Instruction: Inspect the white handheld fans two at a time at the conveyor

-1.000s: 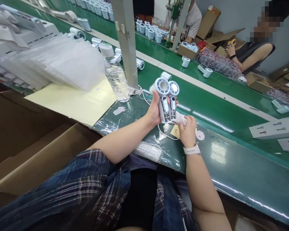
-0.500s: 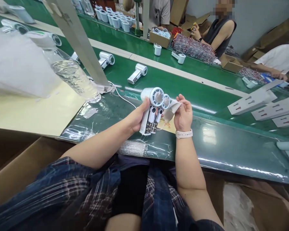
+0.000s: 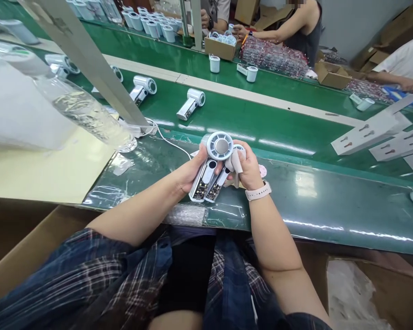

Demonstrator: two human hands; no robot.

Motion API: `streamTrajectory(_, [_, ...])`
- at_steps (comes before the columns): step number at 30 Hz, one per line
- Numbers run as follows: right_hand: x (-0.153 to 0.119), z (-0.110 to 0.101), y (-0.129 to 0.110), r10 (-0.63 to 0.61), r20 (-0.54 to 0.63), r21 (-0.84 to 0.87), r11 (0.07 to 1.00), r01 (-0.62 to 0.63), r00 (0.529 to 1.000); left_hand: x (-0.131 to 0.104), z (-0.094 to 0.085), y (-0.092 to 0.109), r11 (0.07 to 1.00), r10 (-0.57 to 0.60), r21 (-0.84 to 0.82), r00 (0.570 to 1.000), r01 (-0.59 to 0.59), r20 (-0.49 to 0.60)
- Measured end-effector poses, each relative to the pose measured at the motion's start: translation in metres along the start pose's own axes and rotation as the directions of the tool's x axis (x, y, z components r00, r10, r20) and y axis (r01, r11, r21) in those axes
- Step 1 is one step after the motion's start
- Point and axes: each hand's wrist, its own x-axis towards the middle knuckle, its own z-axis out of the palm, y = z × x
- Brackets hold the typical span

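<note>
My left hand (image 3: 192, 168) is closed around a light-blue handheld fan (image 3: 222, 146), its round slotted head facing up. The fan's handle lacks a cover on one side, so a circuit board shows. A second handheld fan (image 3: 216, 187), also with bare circuitry, lies against the first on its right; its head is partly hidden. My right hand (image 3: 250, 168) wears a pale watch strap and pinches a white cloth (image 3: 237, 164) against that second fan's head. Which fingers support the second fan I cannot tell.
Several fans, one of them this fan (image 3: 192, 104), lie on the green conveyor (image 3: 241, 114). A clear bottle (image 3: 89, 114) tilts beside a metal post (image 3: 89, 59) at left. White switch boxes (image 3: 371, 135) stand at right. People work across the line near a cardboard box (image 3: 220, 48).
My right hand has moved left and down, bringing the cloth from beside the fans onto the second fan's head. The fans have tilted, and the camera view has shifted slightly.
</note>
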Motion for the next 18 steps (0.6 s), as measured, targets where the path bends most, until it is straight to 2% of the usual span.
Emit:
streamTrajectory(2, [0.002, -0.001, -0.002, -0.077, -0.072, -0.115, 0.991, 0.068, 0.994, 0.001, 0.0, -0.001, 1.0, -0.002, 0.024, 1.0, 0.002, 0.011])
streamTrajectory(4, [0.003, -0.005, -0.005, -0.123, -0.09, -0.21, 0.972, 0.102, 0.988, 0.002, 0.002, 0.0, 0.999, 0.004, 0.045, 0.999, -0.006, 0.036])
streamTrajectory(6, [0.002, -0.014, -0.008, -0.165, -0.113, -0.313, 0.942, 0.123, 0.98, 0.003, 0.005, 0.001, 0.998, 0.013, 0.062, 0.998, -0.017, 0.056])
streamTrajectory(7, [0.002, -0.021, -0.01, -0.203, -0.168, -0.371, 0.92, 0.129, 0.965, 0.003, 0.007, 0.001, 0.997, 0.023, 0.072, 0.998, -0.028, 0.061])
streamTrajectory(8, [0.001, -0.03, -0.013, -0.249, -0.248, -0.43, 0.894, 0.124, 0.936, 0.003, 0.009, 0.003, 0.995, 0.042, 0.085, 0.997, -0.047, 0.064])
streamTrajectory(10, [0.0, -0.047, -0.017, -0.36, -0.415, -0.562, 0.824, 0.076, 0.835, 0.001, 0.012, 0.006, 0.988, 0.105, 0.11, 0.993, -0.111, 0.059])
streamTrajectory(12, [-0.001, -0.057, -0.019, -0.468, -0.478, -0.691, 0.723, 0.011, 0.743, -0.002, 0.016, 0.01, 0.974, 0.192, 0.117, 0.981, -0.195, 0.039])
streamTrajectory(13, [-0.001, -0.057, -0.019, -0.5, -0.469, -0.731, 0.682, -0.002, 0.729, -0.004, 0.017, 0.012, 0.965, 0.236, 0.113, 0.972, -0.237, 0.021])
streamTrajectory(14, [-0.002, -0.054, -0.017, -0.504, -0.446, -0.742, 0.671, 0.01, 0.739, -0.006, 0.018, 0.013, 0.955, 0.277, 0.111, 0.961, -0.275, -0.001])
streamTrajectory(15, [-0.003, -0.047, -0.014, -0.471, -0.411, -0.71, 0.702, 0.05, 0.78, -0.007, 0.019, 0.014, 0.944, 0.314, 0.116, 0.949, -0.31, -0.018])
streamTrajectory(16, [-0.005, -0.038, -0.011, -0.4, -0.35, -0.626, 0.773, 0.106, 0.847, -0.009, 0.019, 0.014, 0.93, 0.347, 0.138, 0.937, -0.34, -0.031])
streamTrajectory(17, [-0.007, -0.027, -0.007, -0.301, -0.252, -0.494, 0.857, 0.145, 0.919, -0.01, 0.018, 0.014, 0.915, 0.372, 0.182, 0.927, -0.36, -0.035])
streamTrajectory(18, [-0.009, -0.016, -0.003, -0.198, -0.12, -0.339, 0.929, 0.147, 0.973, -0.012, 0.018, 0.014, 0.893, 0.393, 0.251, 0.919, -0.373, -0.035])
